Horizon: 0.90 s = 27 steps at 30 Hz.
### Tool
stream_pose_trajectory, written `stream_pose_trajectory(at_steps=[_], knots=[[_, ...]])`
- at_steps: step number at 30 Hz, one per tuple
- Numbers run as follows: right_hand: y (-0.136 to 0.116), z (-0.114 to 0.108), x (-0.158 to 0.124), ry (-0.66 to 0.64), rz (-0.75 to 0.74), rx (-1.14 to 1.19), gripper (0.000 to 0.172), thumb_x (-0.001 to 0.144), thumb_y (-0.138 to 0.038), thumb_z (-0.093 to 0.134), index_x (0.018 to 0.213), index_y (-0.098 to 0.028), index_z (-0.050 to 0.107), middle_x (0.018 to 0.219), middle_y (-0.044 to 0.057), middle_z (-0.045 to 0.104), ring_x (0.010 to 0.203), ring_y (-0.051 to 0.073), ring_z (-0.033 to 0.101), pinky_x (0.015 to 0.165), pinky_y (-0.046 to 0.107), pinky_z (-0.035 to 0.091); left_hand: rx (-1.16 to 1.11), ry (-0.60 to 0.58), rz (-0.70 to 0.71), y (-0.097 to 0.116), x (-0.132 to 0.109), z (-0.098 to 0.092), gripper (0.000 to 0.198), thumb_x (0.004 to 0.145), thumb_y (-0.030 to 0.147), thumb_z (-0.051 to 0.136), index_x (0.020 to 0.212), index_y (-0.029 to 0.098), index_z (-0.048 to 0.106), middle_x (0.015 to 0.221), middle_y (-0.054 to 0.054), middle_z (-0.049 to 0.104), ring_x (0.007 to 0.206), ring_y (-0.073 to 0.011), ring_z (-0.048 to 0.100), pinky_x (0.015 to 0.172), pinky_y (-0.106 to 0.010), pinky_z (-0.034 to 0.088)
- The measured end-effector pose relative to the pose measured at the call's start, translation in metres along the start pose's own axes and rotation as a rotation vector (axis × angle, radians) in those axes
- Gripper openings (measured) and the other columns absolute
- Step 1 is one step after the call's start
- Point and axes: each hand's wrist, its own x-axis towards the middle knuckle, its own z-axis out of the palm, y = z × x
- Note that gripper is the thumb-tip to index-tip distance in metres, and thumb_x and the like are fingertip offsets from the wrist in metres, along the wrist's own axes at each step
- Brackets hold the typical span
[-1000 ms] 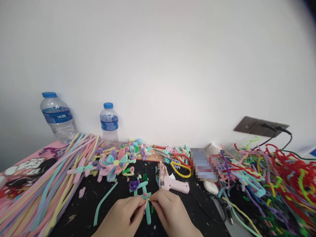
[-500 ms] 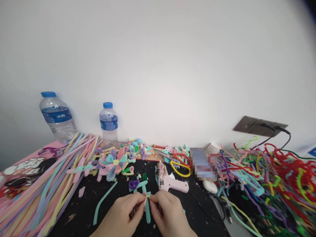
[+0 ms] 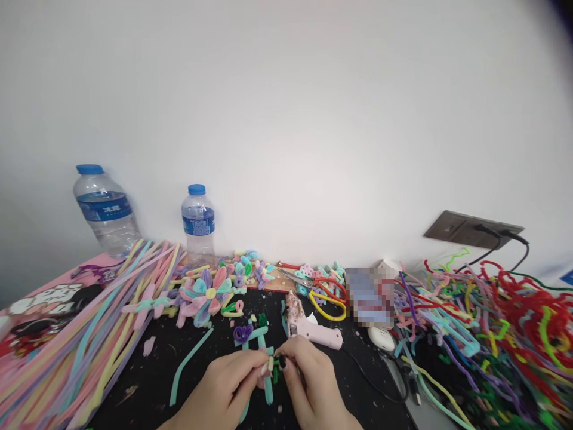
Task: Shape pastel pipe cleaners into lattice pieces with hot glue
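At the front of the black mat, my left hand (image 3: 228, 379) pinches a small pale yellow fuzzy piece (image 3: 271, 363) between thumb and finger. Close against it, my right hand (image 3: 313, 379) grips a small green pipe cleaner piece (image 3: 276, 375); a dark thumbnail shows. Under and behind the fingers lies a lattice of teal pipe cleaners (image 3: 262, 341), partly hidden by my hands. A purple curled pipe cleaner shape (image 3: 243, 334) rests on its left side. Just beyond my right hand lies a pink glue gun (image 3: 319, 334). Left of my left hand is a loose teal pipe cleaner (image 3: 184, 365).
Bundled pastel pipe cleaners (image 3: 96, 334) cover the left side, beside a pipe cleaner flower (image 3: 210, 294). Scissors (image 3: 329, 304) with yellow and red handles lie behind the glue gun. Tangled coloured pipe cleaners (image 3: 492, 334) fill the right. Two water bottles (image 3: 197, 224) (image 3: 105, 206) stand along the wall.
A green piece now shows at my right fingertips, where none was visible before. My right hand has turned so its thumbnail faces the camera; my left hand stays in about the same place.
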Motion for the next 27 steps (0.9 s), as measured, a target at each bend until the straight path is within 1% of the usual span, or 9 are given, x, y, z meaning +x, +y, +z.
stream_pose_trajectory(at_steps=[2, 4, 8, 11, 14, 17, 21, 24, 27], knots=[[-0.001, -0.003, 0.002, -0.03, 0.017, -0.026, 0.014, 0.089, -0.018, 0.036, 0.082, -0.019, 0.048, 0.076, 0.003, 0.055, 0.068, 0.014, 0.052, 0.06, 0.023, 0.039, 0.018, -0.03, 0.049, 0.0, -0.001, -0.001, 0.022, 0.092, 0.015, 0.033, 0.083, 0.02, 0.052, 0.071, 0.001, 0.058, 0.065, -0.0102, 0.057, 0.064, -0.016, 0.042], [-0.005, -0.005, 0.004, -0.103, 0.009, -0.061, 0.017, 0.09, -0.021, 0.036, 0.075, -0.02, 0.044, 0.072, 0.001, 0.051, 0.063, 0.013, 0.048, 0.056, 0.022, 0.036, 0.04, -0.055, 0.065, 0.001, -0.002, -0.001, 0.023, 0.092, 0.014, 0.032, 0.079, 0.02, 0.05, 0.07, 0.001, 0.057, 0.065, -0.0102, 0.056, 0.064, -0.016, 0.041], [-0.011, -0.007, 0.008, -0.234, 0.022, -0.107, 0.017, 0.091, -0.021, 0.035, 0.074, -0.02, 0.04, 0.071, -0.001, 0.049, 0.06, 0.011, 0.045, 0.054, 0.02, 0.033, 0.054, -0.087, 0.04, 0.001, -0.001, -0.002, 0.024, 0.091, 0.015, 0.032, 0.073, 0.019, 0.047, 0.068, 0.002, 0.056, 0.063, -0.01, 0.055, 0.061, -0.016, 0.04], [-0.01, -0.007, 0.008, -0.274, 0.019, -0.098, 0.018, 0.091, -0.021, 0.033, 0.073, -0.021, 0.038, 0.07, -0.002, 0.049, 0.06, 0.011, 0.045, 0.054, 0.02, 0.033, 0.039, -0.105, 0.013, 0.003, 0.002, -0.002, 0.025, 0.09, 0.014, 0.032, 0.07, 0.019, 0.045, 0.066, 0.002, 0.055, 0.062, -0.0096, 0.055, 0.059, -0.016, 0.04], [-0.007, -0.006, 0.007, -0.275, 0.022, -0.089, 0.021, 0.092, -0.024, 0.03, 0.073, -0.021, 0.037, 0.069, -0.001, 0.048, 0.059, 0.011, 0.045, 0.054, 0.02, 0.032, 0.003, -0.107, -0.03, 0.005, 0.003, -0.001, 0.026, 0.091, 0.016, 0.032, 0.069, 0.019, 0.045, 0.066, 0.002, 0.055, 0.061, -0.0094, 0.055, 0.059, -0.016, 0.04], [-0.004, -0.005, 0.005, -0.225, 0.019, -0.107, 0.02, 0.09, -0.026, 0.034, 0.071, -0.02, 0.037, 0.067, -0.002, 0.048, 0.056, 0.011, 0.044, 0.052, 0.021, 0.03, -0.018, -0.078, -0.079, 0.005, 0.002, 0.0, 0.026, 0.092, 0.021, 0.034, 0.07, 0.019, 0.047, 0.065, 0.002, 0.056, 0.06, -0.0098, 0.055, 0.06, -0.017, 0.04], [0.0, -0.003, 0.003, -0.182, 0.039, -0.196, 0.018, 0.088, -0.017, 0.032, 0.071, -0.021, 0.037, 0.066, -0.001, 0.049, 0.056, 0.012, 0.043, 0.051, 0.022, 0.028, -0.051, -0.084, -0.104, 0.011, 0.005, -0.005, 0.024, 0.092, 0.025, 0.037, 0.072, 0.019, 0.051, 0.065, 0.001, 0.058, 0.061, -0.0117, 0.057, 0.061, -0.019, 0.041], [0.003, -0.003, 0.002, -0.177, 0.08, -0.215, 0.019, 0.089, -0.015, 0.029, 0.073, -0.021, 0.037, 0.067, 0.0, 0.048, 0.056, 0.013, 0.043, 0.051, 0.022, 0.03, -0.183, -0.123, -0.156, 0.019, 0.011, -0.012, 0.023, 0.092, 0.027, 0.038, 0.079, 0.019, 0.056, 0.066, 0.001, 0.06, 0.063, -0.0129, 0.06, 0.063, -0.02, 0.044], [0.004, -0.004, 0.002, -0.188, 0.067, -0.222, 0.02, 0.089, -0.014, 0.026, 0.074, -0.021, 0.037, 0.067, 0.0, 0.048, 0.056, 0.013, 0.044, 0.051, 0.022, 0.031, -0.313, -0.131, -0.254, 0.02, 0.015, -0.015, 0.027, 0.093, 0.03, 0.036, 0.082, 0.017, 0.058, 0.069, 0.0, 0.061, 0.059, -0.0124, 0.06, 0.058, -0.02, 0.044]])
